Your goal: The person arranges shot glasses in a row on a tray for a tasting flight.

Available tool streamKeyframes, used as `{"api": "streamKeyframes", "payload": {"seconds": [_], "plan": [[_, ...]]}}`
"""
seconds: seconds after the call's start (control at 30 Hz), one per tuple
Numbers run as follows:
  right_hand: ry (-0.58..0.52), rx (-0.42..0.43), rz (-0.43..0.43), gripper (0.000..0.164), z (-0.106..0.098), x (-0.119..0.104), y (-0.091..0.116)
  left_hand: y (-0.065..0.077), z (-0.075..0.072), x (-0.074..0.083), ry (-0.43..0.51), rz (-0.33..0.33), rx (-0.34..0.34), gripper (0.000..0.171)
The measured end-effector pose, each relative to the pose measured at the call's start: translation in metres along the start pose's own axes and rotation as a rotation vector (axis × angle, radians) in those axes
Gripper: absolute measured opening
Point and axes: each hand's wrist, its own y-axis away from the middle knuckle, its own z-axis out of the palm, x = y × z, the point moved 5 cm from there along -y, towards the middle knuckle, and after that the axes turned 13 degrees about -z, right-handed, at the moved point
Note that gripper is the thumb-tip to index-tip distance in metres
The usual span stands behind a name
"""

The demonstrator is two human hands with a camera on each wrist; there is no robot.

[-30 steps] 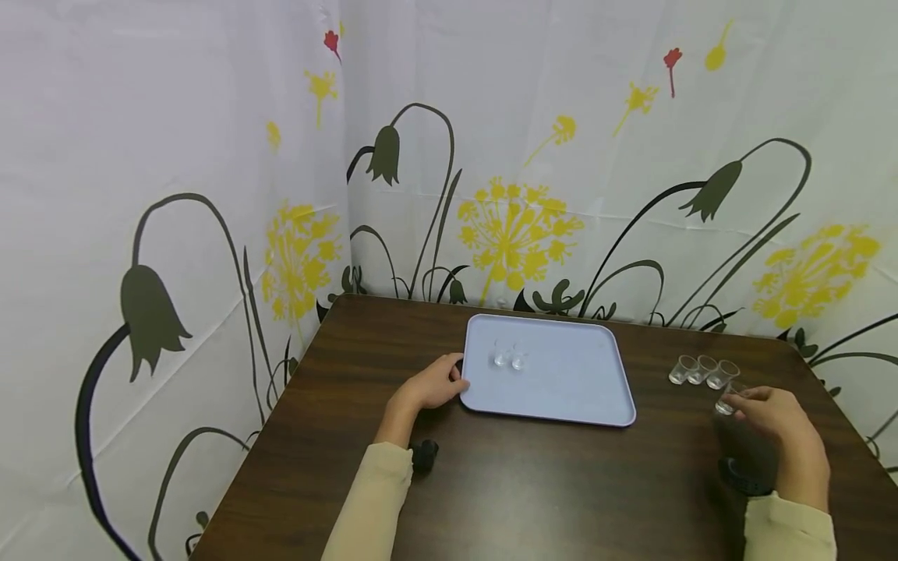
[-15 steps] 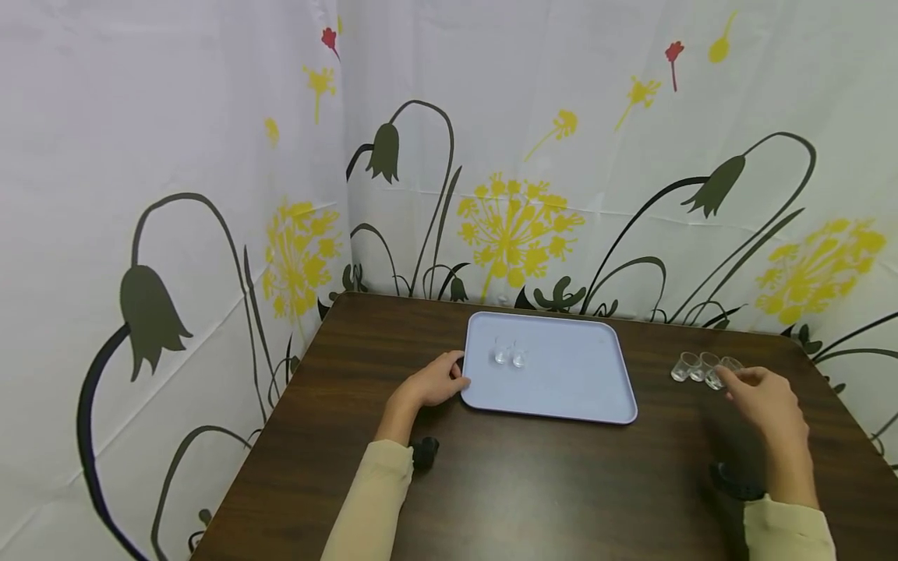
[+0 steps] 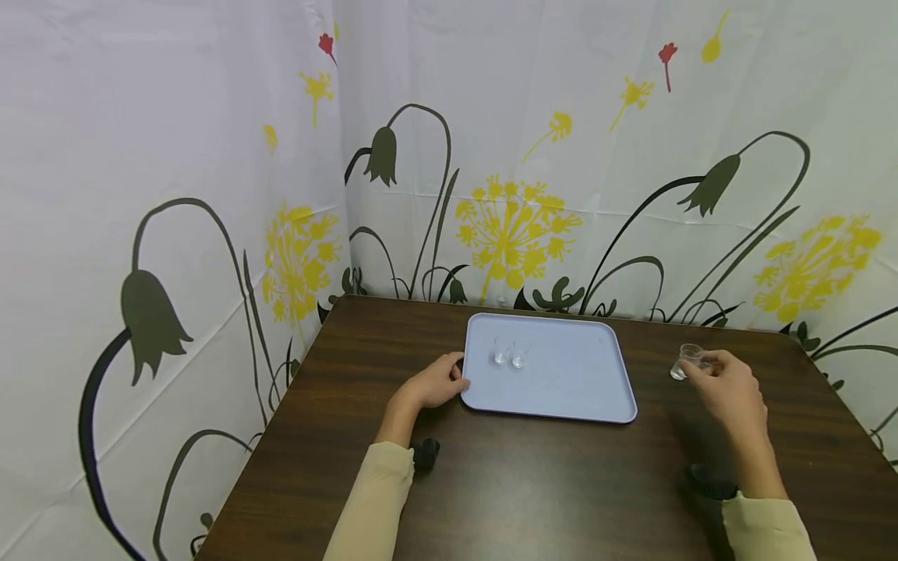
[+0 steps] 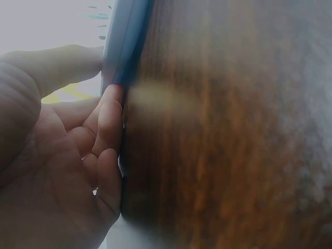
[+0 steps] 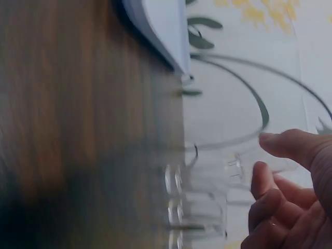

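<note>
My left hand (image 3: 436,381) holds the left edge of a pale blue tray (image 3: 575,389), thumb on the rim and fingers at its underside in the left wrist view. Two small clear shot glasses (image 3: 518,358) stand side by side on the tray's left part. To the right of the tray, my right hand (image 3: 730,391) pinches another clear shot glass (image 5: 236,165) between thumb and fingers. In the right wrist view it is above a row of shot glasses (image 5: 174,212) on the table. My hand hides most of that row in the head view.
The dark brown wooden table (image 3: 547,483) reaches back to a white curtain (image 3: 596,47) printed with flowers. A second curtain side (image 3: 210,117) stands along the left edge. A black wrist camera (image 3: 425,454) sits below my left wrist.
My right hand has lifted the shot glass from right of the row and carried it left, over the other glasses. My left hand stays on the tray edge.
</note>
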Motion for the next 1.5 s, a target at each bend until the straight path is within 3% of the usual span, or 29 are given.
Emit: {"api": "streamKeyframes", "payload": {"seconds": [0.23,0.5,0.8,1.5], "plan": [[-0.037,0.076,-0.083,0.061,0.019,-0.029,-0.009,0.001,-0.002,0.000,-0.007,-0.003,0.012,0.062],[-0.063,0.075,-0.170,0.052,0.039,-0.050,-0.013,0.001,-0.001,-0.001,0.003,-0.008,0.003,0.063],[-0.077,-0.083,-0.197,0.050,0.064,-0.069,-0.016,-0.001,0.001,0.001,0.002,-0.003,-0.006,0.062],[-0.055,-0.176,-0.297,0.044,0.110,-0.109,-0.029,0.002,0.001,0.002,0.014,-0.010,0.000,0.062]]}}
